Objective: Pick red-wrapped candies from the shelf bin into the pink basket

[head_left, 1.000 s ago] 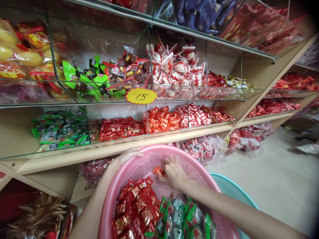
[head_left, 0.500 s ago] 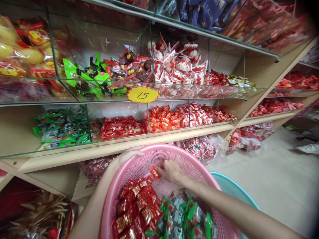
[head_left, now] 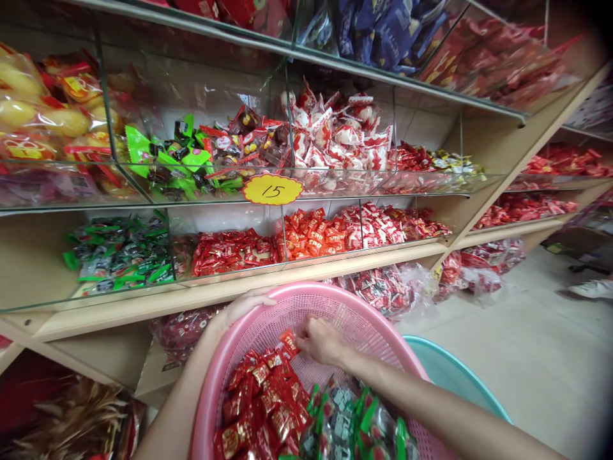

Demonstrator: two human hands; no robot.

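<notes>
My left hand (head_left: 246, 306) is closed over the far-left rim of a pink mesh basket (head_left: 378, 319). Inside the basket, my right hand (head_left: 320, 340) pinches a small orange-red candy packet (head_left: 288, 344) close to the far wall. Red and gold wrapped candies (head_left: 268, 396) are heaped on the basket's left side, just nearer than that packet. Green and clear packets (head_left: 342, 415) lie to their right, partly under my right forearm. The fingertips of my right hand are mostly hidden behind its knuckles.
Glass-fronted shelves (head_left: 306, 252) hold wrapped sweets in compartments, with a yellow "15" tag (head_left: 272, 190). A teal basket (head_left: 454, 370) stands at the right. Plastic bags of sweets (head_left: 383, 287) sit on the floor under the shelf. Part of a shoe (head_left: 591, 289) shows far right.
My right hand has shifted slightly left with the orange-red packet, closer to the red candies. The shelves appear a little lower in view. My left hand keeps its hold on the rim.
</notes>
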